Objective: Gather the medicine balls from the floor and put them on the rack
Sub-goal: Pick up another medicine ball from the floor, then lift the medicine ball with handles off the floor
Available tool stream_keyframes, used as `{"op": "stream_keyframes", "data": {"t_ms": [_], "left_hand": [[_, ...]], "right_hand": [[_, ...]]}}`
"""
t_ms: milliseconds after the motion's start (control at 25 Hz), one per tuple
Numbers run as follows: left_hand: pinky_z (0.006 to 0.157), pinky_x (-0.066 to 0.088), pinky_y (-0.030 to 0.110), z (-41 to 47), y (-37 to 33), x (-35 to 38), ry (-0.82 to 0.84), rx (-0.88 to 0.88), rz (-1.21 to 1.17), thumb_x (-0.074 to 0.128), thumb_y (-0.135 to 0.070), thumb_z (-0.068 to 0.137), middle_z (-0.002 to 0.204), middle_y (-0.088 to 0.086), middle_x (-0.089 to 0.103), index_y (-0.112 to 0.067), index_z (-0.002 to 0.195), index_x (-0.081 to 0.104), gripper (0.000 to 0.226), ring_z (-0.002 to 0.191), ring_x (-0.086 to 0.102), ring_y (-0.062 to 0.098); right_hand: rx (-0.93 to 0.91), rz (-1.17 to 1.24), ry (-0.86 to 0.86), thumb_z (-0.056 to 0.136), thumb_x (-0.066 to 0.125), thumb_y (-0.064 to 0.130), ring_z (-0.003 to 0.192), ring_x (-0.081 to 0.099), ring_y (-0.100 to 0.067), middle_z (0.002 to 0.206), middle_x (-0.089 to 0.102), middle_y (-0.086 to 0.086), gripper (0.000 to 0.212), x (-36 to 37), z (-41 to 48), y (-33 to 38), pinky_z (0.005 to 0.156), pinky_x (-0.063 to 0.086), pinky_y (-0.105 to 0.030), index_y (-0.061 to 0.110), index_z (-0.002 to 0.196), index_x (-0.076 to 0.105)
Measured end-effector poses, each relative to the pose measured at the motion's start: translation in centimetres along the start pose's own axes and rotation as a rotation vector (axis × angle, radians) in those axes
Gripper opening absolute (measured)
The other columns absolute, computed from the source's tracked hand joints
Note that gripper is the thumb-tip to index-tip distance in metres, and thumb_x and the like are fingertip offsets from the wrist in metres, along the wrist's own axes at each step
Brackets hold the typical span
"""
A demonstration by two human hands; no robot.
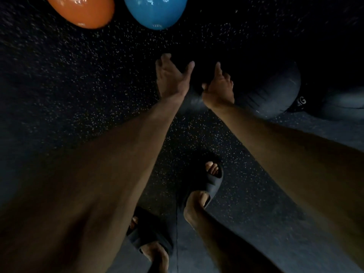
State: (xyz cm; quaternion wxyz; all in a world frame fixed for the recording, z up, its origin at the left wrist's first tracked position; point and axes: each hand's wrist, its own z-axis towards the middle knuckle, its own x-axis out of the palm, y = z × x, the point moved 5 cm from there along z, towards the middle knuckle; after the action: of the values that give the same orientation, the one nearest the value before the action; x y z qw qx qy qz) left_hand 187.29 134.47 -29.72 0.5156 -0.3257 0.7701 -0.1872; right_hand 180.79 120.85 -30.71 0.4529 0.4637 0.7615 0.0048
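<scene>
dark ball [275,91], down and right of blue ball [155,10]: white capital letters on its lower right side, tilted, at edge of shadow. last letter "g" clear. letter before it partly lost in dark, reads like "m", not certain. nothing further legible beside them.
blue ball itself: small pale marking near bottom edge, maybe digits, too blurred to read.

You are looking down at a dark rubber floor [78,85] flecked with pale specks; light is dim, greyer near right.
</scene>
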Motion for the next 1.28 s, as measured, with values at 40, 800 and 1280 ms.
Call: {"op": "stream_keyframes", "data": {"t_ms": [40,800,1280], "left_hand": [[0.109,0.04,0.036,-0.5,0.1,0.3,0.032,0.081,0.002,0.066,-0.047,0.089,0.148,0.015,0.039,-0.007,0.146,0.038,0.075,0.136,0.041,0.027],[0.096,0.05,0.042,-27.8,0.0,-29.3,0.477,-0.151,0.3,0.052,-0.038,0.1,0.131,0.012,0.059,-0.014,0.133,0.053,0.042,0.114,0.059,0.031],[0.1,0.044,0.039,-55.3,10.4,-49.7,0.257,-0.355,0.088,0.051,-0.027,0.1,0.132,0.015,0.059,-0.01,0.132,0.056,0.037,0.121,0.056,0.033]], "right_hand": [[0.04,0.015,-0.014,0.1,0.055,0.025,0.148,0.025,-0.034,0.16,0.025,-0.017,0.075,-0.6,0.2,-0.4,0.118,0.028,-0.043,0.016,0.16,0.01],[-0.216,-0.243,0.3,0.102,0.046,0.028,0.112,0.059,-0.036,0.124,0.061,-0.017,0.033,-10.9,-37.1,13.0,0.086,0.047,-0.039,0.012,0.128,0.056],[-0.395,-0.476,0.467,0.103,0.045,0.034,0.112,0.06,-0.03,0.126,0.062,-0.011,0.036,-6.9,-65.0,19.1,0.087,0.049,-0.037,0.015,0.133,0.052]]}}
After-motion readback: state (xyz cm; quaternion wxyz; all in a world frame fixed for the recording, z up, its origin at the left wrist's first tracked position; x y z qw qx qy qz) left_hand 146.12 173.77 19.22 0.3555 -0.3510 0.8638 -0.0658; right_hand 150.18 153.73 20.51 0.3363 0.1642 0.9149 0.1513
